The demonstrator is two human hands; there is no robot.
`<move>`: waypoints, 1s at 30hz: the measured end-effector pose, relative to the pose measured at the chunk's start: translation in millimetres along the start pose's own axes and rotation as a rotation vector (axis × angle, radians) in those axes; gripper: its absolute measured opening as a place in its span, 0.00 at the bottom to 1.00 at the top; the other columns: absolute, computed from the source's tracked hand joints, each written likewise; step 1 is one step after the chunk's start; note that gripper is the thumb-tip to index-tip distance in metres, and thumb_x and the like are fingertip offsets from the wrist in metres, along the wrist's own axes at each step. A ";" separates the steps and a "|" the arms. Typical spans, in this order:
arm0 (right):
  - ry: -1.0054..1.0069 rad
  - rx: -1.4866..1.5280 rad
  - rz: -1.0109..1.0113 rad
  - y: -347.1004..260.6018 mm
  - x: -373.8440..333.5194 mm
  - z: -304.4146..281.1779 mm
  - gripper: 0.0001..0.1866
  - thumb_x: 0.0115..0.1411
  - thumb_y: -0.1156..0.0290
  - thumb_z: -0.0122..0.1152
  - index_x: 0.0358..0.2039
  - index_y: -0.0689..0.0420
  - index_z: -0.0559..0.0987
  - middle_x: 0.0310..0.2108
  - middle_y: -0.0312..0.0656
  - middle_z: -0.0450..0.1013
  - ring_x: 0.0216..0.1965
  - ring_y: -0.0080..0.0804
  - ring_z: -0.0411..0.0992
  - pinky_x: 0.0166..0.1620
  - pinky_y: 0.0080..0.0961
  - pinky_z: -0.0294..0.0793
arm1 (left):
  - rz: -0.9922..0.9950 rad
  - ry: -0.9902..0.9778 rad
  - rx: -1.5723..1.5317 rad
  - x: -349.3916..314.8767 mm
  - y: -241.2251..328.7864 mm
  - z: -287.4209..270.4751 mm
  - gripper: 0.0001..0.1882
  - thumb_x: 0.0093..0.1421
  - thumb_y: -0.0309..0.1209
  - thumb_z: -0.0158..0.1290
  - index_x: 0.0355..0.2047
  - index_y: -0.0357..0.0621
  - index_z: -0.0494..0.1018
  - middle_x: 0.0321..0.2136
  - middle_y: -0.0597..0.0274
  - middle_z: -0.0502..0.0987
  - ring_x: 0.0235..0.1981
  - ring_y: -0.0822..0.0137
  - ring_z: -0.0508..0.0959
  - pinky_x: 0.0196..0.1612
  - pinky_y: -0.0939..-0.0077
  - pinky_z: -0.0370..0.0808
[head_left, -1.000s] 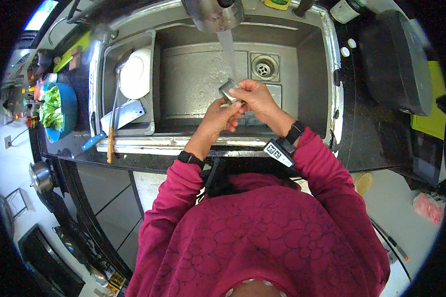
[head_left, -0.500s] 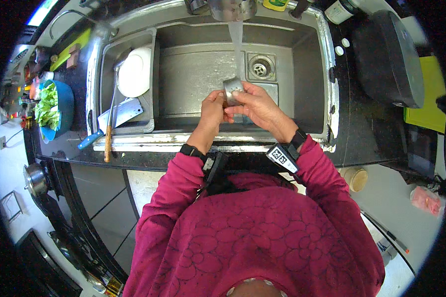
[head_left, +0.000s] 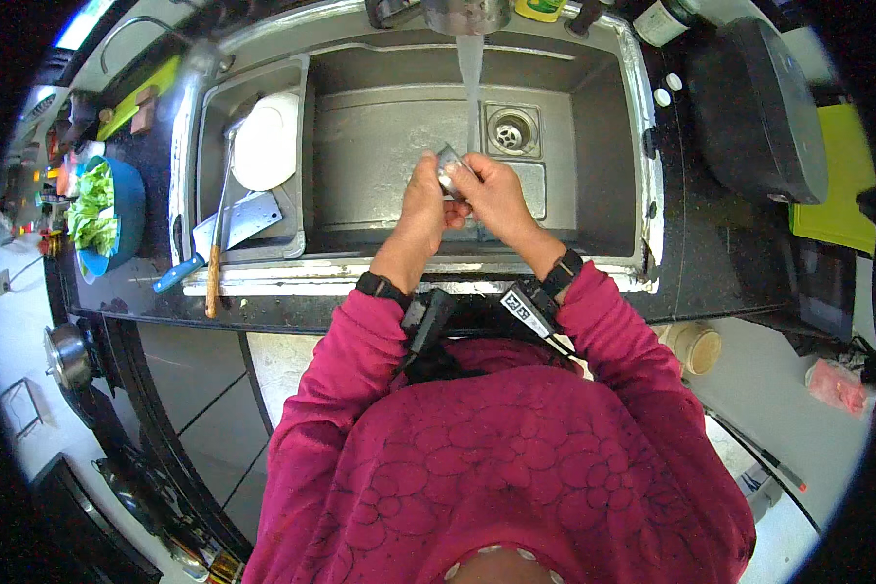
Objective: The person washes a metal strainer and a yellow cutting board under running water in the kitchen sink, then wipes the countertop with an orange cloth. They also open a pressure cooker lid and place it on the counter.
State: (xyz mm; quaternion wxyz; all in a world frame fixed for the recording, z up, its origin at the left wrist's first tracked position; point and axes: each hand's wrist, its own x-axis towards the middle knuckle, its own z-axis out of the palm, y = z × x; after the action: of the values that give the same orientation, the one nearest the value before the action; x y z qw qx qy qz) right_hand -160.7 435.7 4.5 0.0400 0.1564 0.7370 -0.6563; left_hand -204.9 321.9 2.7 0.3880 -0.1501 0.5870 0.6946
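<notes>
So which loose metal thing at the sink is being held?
The small silvery piece, between the left hand and right hand; the blue-handled cleaver and wooden-handled utensil lie untouched at the left basin.

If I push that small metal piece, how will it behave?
The small metal piece looks stiff, given its metallic sheen. It may be slippery, with the water stream close by. Probably light, being small enough to fit between the left hand and right hand.

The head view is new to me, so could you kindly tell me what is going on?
A person's left hand and right hand hold a small silvery metal piece over a grey rectangular steel sink. Water runs from a silvery metal faucet beyond the hands. A round white dish sits in the smaller side compartment.
</notes>
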 end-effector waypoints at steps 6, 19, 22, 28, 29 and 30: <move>0.009 0.212 -0.024 0.5 5.1 -13.5 0.09 0.54 0.70 0.61 0.29 0.64 0.77 0.22 0.36 0.72 0.18 0.18 0.67 0.17 0.15 0.67 | -0.175 -0.081 -0.104 9.4 6.2 -5.2 0.33 0.61 0.61 0.27 0.37 0.43 0.66 0.25 0.58 0.70 0.20 0.70 0.70 0.22 0.74 0.67; -0.131 0.312 0.115 4.6 18.0 -22.4 0.09 0.56 0.70 0.57 0.34 0.63 0.77 0.25 0.36 0.73 0.23 0.22 0.70 0.22 0.19 0.72 | -0.159 -0.101 -0.138 16.2 8.2 3.0 0.29 0.63 0.56 0.32 0.41 0.42 0.66 0.31 0.56 0.70 0.27 0.66 0.72 0.28 0.70 0.73; -0.074 0.235 0.099 7.8 23.1 -29.2 0.08 0.52 0.70 0.62 0.27 0.62 0.77 0.23 0.34 0.73 0.22 0.20 0.69 0.22 0.18 0.69 | -0.109 -0.095 -0.238 16.2 3.1 10.0 0.28 0.63 0.55 0.32 0.40 0.42 0.66 0.29 0.56 0.71 0.25 0.63 0.73 0.31 0.68 0.75; -0.042 -0.129 -0.123 10.3 24.2 -19.9 0.12 0.48 0.67 0.66 0.26 0.62 0.76 0.22 0.37 0.72 0.24 0.23 0.69 0.28 0.23 0.69 | -0.089 -0.053 -0.166 22.0 -1.9 3.7 0.26 0.63 0.54 0.32 0.36 0.43 0.66 0.26 0.59 0.71 0.23 0.66 0.72 0.27 0.72 0.71; -0.020 -0.283 -0.444 9.4 23.2 -18.6 0.14 0.49 0.66 0.65 0.30 0.62 0.75 0.23 0.41 0.72 0.24 0.29 0.68 0.30 0.26 0.68 | -0.128 -0.010 -0.167 23.5 -0.1 -0.3 0.27 0.62 0.55 0.32 0.35 0.44 0.67 0.24 0.60 0.71 0.22 0.68 0.71 0.24 0.73 0.69; -0.075 -0.245 -0.419 8.0 22.5 -19.1 0.14 0.49 0.65 0.64 0.30 0.63 0.75 0.23 0.42 0.71 0.23 0.31 0.68 0.31 0.26 0.67 | -0.151 0.012 -0.173 24.7 1.5 -2.8 0.28 0.62 0.57 0.31 0.35 0.45 0.67 0.23 0.62 0.70 0.20 0.69 0.70 0.21 0.75 0.68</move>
State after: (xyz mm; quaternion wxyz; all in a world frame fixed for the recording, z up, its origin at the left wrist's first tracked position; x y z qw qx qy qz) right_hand -176.9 459.1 -6.6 -0.0511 -0.0304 0.8253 -0.5615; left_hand -222.8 328.2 -13.5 0.4214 -0.2309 0.5140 0.7105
